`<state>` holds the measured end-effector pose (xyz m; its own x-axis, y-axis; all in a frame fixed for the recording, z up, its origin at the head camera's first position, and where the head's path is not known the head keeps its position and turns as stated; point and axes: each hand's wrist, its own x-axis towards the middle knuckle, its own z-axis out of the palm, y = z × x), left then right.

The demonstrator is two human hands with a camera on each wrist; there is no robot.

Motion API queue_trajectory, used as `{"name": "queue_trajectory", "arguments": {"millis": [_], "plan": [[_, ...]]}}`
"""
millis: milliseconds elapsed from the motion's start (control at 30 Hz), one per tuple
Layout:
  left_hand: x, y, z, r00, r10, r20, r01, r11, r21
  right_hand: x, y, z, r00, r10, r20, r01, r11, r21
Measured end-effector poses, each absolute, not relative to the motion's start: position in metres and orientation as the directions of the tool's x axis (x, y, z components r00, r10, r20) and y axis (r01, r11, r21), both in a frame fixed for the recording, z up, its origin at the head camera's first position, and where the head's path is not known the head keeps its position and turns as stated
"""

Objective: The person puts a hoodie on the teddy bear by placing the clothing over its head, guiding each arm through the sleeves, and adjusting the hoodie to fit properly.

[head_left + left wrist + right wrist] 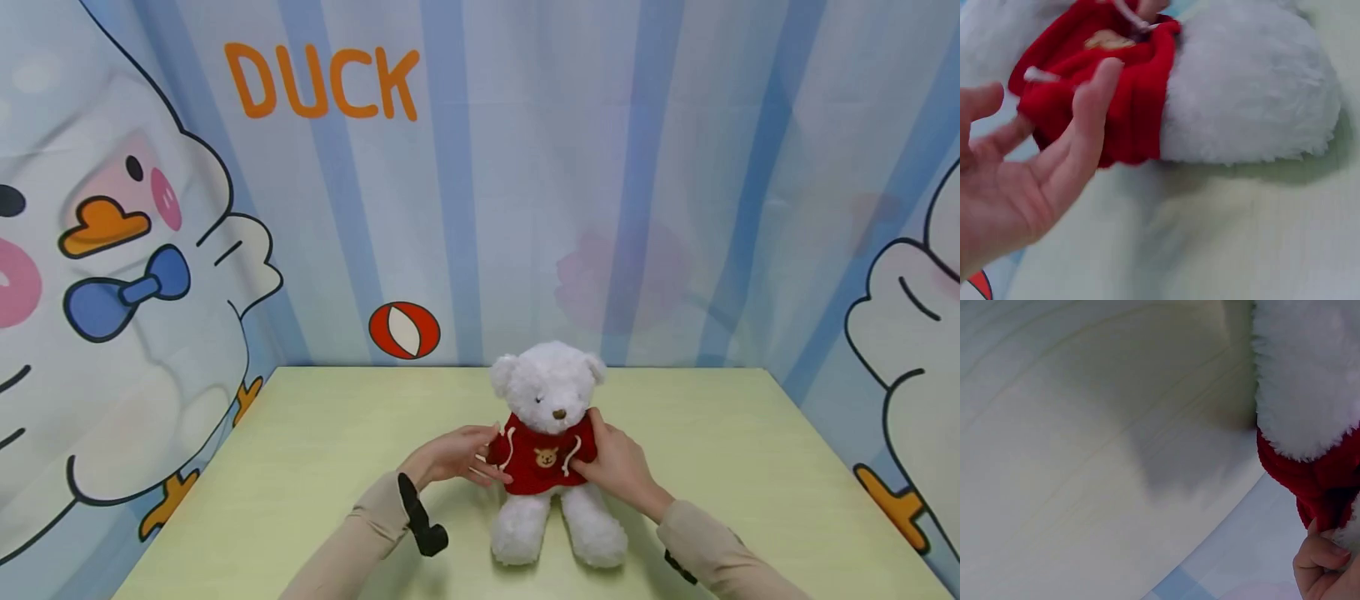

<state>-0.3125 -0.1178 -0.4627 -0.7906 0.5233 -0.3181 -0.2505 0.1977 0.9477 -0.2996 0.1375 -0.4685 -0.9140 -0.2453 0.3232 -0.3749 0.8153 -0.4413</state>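
Note:
A white plush teddy bear point(553, 375) in a red hooded sweater point(527, 473) sits upright on the table, facing me. The sweater carries a small bear-face patch and two pale drawstrings. My right hand point(624, 467) grips the bear's arm on the right side, and its curled fingers show at the corner of the right wrist view beside the red sleeve point(1313, 472). On the other side, my left hand point(452, 454) has its fingers loosely extended against the sweater. The left wrist view shows that hand's spread fingers beside the red cloth and a fluffy white leg point(1250, 87).
The pale yellow-green table point(360, 408) ends at a striped blue curtain point(517, 183) with duck drawings and orange lettering. A black strap point(420, 517) hangs from my left wrist. Curtain walls also stand on the left and right.

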Motion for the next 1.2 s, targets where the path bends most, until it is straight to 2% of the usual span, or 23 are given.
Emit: {"name": "queue_trajectory", "arguments": {"millis": [67, 100, 167, 233, 267, 333, 400, 467, 667, 833, 933, 1033, 1133, 1200], "plan": [[-0.315, -0.126, -0.462, -0.722, 0.592, -0.358, -0.386, 0.084, 0.919, -0.301, 0.139, -0.469, -0.916, -0.238, 0.324, -0.367, 0.823, -0.433], [-0.315, -0.127, -0.464, -0.718, 0.596, -0.361, -0.425, 0.035, 0.904, -0.301, 0.139, -0.469, -0.916, -0.235, 0.324, -0.365, 0.825, -0.432], [-0.315, -0.125, -0.472, -0.748, 0.547, -0.377, -0.480, -0.054, 0.875, -0.301, 0.140, -0.470, -0.917, -0.233, 0.324, -0.361, 0.831, -0.423], [-0.332, -0.127, -0.509, -0.784, 0.509, -0.356, -0.492, -0.160, 0.856, -0.301, 0.138, -0.470, -0.914, -0.242, 0.324, -0.366, 0.836, -0.409], [-0.332, -0.124, -0.512, -0.817, 0.447, -0.364, -0.478, -0.172, 0.861, -0.301, 0.137, -0.469, -0.913, -0.247, 0.325, -0.369, 0.839, -0.399], [-0.332, -0.120, -0.518, -0.851, 0.355, -0.386, -0.458, -0.143, 0.877, -0.301, 0.135, -0.469, -0.909, -0.255, 0.329, -0.376, 0.843, -0.384], [-0.331, -0.120, -0.518, -0.859, 0.336, -0.386, -0.425, -0.049, 0.904, -0.301, 0.133, -0.469, -0.908, -0.256, 0.332, -0.377, 0.847, -0.376], [-0.313, -0.115, -0.490, -0.870, 0.280, -0.405, -0.395, 0.096, 0.914, -0.300, 0.134, -0.470, -0.908, -0.253, 0.334, -0.373, 0.851, -0.369], [-0.315, -0.122, -0.478, -0.867, 0.365, -0.339, -0.198, 0.371, 0.907, -0.297, 0.139, -0.472, -0.900, -0.256, 0.353, -0.384, 0.849, -0.364], [-0.317, -0.119, -0.460, -0.830, 0.393, -0.396, -0.095, 0.601, 0.794, -0.297, 0.139, -0.468, -0.889, -0.256, 0.380, -0.392, 0.855, -0.341], [-0.319, -0.118, -0.458, -0.785, 0.433, -0.442, -0.110, 0.605, 0.788, -0.297, 0.139, -0.467, -0.888, -0.253, 0.384, -0.387, 0.864, -0.324], [-0.320, -0.118, -0.461, -0.748, 0.481, -0.459, -0.206, 0.489, 0.848, -0.297, 0.139, -0.469, -0.886, -0.260, 0.383, -0.390, 0.866, -0.313], [-0.319, -0.117, -0.465, -0.737, 0.500, -0.455, -0.293, 0.370, 0.882, -0.296, 0.139, -0.470, -0.879, -0.278, 0.387, -0.404, 0.866, -0.295], [-0.317, -0.115, -0.467, -0.748, 0.496, -0.441, -0.305, 0.334, 0.892, -0.296, 0.139, -0.470, -0.877, -0.284, 0.388, -0.409, 0.865, -0.291]]}}
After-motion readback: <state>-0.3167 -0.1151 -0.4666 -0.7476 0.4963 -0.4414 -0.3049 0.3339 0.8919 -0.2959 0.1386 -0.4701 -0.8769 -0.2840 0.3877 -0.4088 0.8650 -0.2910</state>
